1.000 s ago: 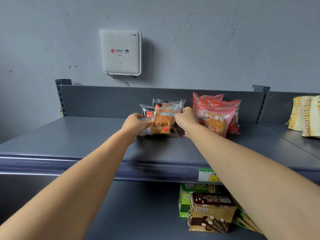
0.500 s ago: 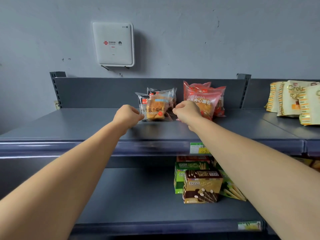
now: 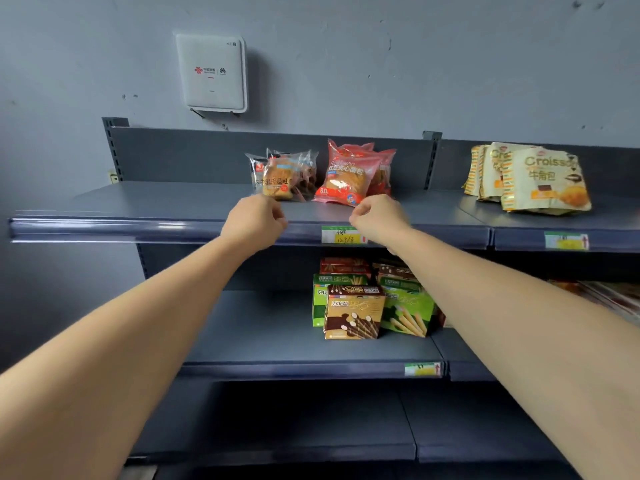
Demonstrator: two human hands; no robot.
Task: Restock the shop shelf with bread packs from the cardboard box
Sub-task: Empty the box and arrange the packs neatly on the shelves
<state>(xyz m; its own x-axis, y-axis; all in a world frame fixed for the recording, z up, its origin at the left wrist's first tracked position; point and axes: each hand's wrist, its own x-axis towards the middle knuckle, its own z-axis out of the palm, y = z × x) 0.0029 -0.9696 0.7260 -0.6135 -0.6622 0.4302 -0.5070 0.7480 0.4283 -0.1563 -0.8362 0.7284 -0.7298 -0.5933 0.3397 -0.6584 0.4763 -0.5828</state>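
Note:
On the top shelf [image 3: 166,202], several clear packs of toast bread [image 3: 282,178] stand upright against the back panel. Beside them on the right are red packs of red bean bread [image 3: 346,178]. My left hand [image 3: 254,220] hovers at the shelf's front edge just below the clear packs, fingers curled, holding nothing. Below the red packs, my right hand [image 3: 375,216] is at the same height, fingers curled and empty. Neither hand touches a pack. The cardboard box is out of view.
Yellow croissant packs [image 3: 540,181] lean on the top shelf at the right. Biscuit-stick boxes [image 3: 353,311] stand on the middle shelf [image 3: 263,341] under my right arm. A white router box [image 3: 211,72] hangs on the wall. Price tags [image 3: 341,235] sit on the shelf edges.
Both hands have let go of the clear bread pack and drawn back from it to the shelf's front edge. The pack stays standing with the others. My view has backed away.

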